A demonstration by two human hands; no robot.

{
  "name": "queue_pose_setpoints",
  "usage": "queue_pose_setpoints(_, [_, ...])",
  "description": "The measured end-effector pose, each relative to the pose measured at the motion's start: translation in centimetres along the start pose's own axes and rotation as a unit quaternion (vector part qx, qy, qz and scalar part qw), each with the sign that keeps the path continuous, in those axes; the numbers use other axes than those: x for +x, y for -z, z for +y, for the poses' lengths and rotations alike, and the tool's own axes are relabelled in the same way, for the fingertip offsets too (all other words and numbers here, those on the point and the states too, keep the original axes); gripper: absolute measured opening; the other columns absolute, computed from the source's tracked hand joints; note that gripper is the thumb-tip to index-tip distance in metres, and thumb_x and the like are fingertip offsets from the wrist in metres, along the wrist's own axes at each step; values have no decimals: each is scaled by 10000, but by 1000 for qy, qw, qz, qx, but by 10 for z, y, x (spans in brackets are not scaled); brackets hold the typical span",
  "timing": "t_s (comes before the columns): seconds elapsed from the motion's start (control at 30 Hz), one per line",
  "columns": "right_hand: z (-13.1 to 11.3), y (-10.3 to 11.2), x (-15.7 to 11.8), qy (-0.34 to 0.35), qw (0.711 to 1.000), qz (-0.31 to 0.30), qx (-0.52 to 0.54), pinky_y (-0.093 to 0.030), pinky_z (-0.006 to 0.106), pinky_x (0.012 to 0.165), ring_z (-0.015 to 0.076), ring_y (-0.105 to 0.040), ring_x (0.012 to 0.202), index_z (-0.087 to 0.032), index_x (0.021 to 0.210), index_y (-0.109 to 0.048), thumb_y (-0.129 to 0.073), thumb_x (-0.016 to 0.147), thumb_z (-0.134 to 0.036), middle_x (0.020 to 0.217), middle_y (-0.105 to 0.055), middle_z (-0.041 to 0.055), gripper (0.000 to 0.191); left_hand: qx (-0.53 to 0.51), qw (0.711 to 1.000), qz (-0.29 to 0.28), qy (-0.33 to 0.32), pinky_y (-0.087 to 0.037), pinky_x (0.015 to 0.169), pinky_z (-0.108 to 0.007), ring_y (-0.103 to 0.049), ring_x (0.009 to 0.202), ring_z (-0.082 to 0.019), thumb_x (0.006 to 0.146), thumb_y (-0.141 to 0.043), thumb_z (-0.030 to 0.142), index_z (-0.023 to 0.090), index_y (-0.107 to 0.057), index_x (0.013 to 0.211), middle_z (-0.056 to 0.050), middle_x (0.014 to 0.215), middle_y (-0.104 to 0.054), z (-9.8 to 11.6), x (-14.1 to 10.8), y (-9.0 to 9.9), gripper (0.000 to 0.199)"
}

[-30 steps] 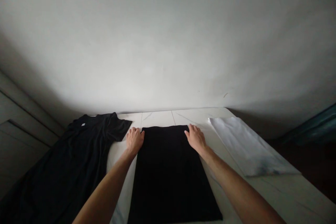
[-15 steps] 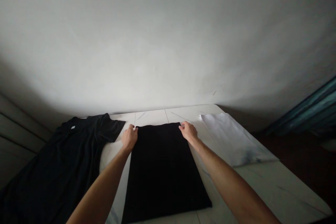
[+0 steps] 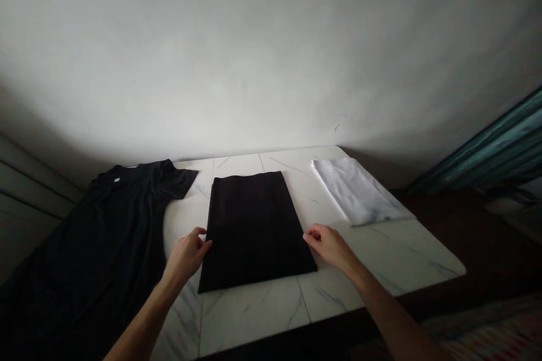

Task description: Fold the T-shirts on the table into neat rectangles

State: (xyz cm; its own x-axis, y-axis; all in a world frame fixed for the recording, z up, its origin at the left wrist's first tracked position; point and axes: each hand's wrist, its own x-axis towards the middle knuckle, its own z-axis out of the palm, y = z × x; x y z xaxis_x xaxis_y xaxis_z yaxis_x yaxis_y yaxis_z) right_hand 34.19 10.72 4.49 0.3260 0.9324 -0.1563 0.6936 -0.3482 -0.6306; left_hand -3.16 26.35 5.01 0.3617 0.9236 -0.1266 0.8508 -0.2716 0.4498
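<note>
Uneven hold is the danger at the black cloth (image 3: 256, 228)

Closest in, the front edge of the table (image 3: 254, 318) cuts across, darkness below it. The black cloth lies flat on the marbled top, short of that edge, a neat rectangle between 2 bare hands; a hard pull toward the body might drag its near hem over.

Here's the left hand (image 3: 186, 255) at the left border, thumb and forefinger slightly parted, tips against the fabric; whether they grip it, there's no telling. And across, the right hand (image 3: 329, 243), thumb and forefinger drawn nearly together at the right border, the rest curled in; a pinch there can't be confirmed either.

Now the risk: catch just the upper layer, if there are 2 or more, and the sheets could slide out of line. More tension on 1 side than the other would likely skew the rectangle, and a crease would barely show on fabric this dark.

Off to the left, the spread black shirt (image 3: 104, 237) could rumple under a straying forearm. Right, well clear, the white cloth (image 3: 359, 190) would shift only with a wide sweep. Behind everything, the pale wall (image 3: 254, 67).
</note>
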Motion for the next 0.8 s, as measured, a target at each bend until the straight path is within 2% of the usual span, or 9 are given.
queue_pose_setpoints(0.13, [5,-2,-44,-67,993,-74,65,-428,254,530,153,-611,523,-189,824,-663,-549,899,-439,628,-678,11,285,-53,996,-62,45,-393,594,-292,-656,639,-207,848,-530,480,206,-605,957,1,666,-682,-3,-57,-10,305])
queue_pose_setpoints(0.2, [5,-4,-57,-100,982,-99,125,-399,229,478,129,-581,484,-186,868,-647,-575,886,-446,597,-646,-16,271,-121,986,-87,77,-365,523,-277,-610,544,-186,817,-530,552,209,-595,906,15,602,-644,-4,-76,-15,361])
queue_pose_setpoints(0.27, [2,-7,-65,-126,967,-110,191,-381,209,448,116,-578,484,-185,924,-626,-601,873,-451,615,-645,-25,272,-212,964,-110,121,-324,453,-259,-538,447,-163,753,-551,663,208,-579,889,40,523,-581,-2,-88,-19,476])
queue_pose_setpoints(0.37, [-3,-11,-69,-160,946,-103,261,-383,198,436,115,-590,490,-175,1046,-594,-614,874,-431,627,-656,-26,309,-317,923,-116,184,-263,388,-228,-461,381,-133,648,-610,770,192,-574,968,73,482,-517,4,-97,-17,661])
queue_pose_setpoints(0.47, [-5,-15,-69,-178,932,-100,298,-391,193,435,112,-595,483,-168,1059,-577,-597,896,-389,619,-665,-23,274,-385,890,-117,217,-253,370,-202,-471,385,-120,619,-689,749,180,-565,1099,71,521,-539,8,-101,-14,755])
queue_pose_setpoints(0.63, [-5,-20,-66,-194,913,-101,345,-420,187,454,104,-626,496,-185,950,-575,-636,899,-411,675,-706,2,240,-465,840,-124,253,-339,393,-192,-545,427,-110,659,-790,619,182,-574,996,3,633,-643,7,-100,-19,593])
queue_pose_setpoints(0.8, [-6,-19,-67,-197,913,-106,342,-443,183,474,94,-636,507,-176,856,-569,-660,906,-375,711,-723,21,224,-515,802,-113,279,-464,493,-204,-624,509,-108,704,-844,486,189,-549,1073,-57,803,-745,12,-99,-20,558])
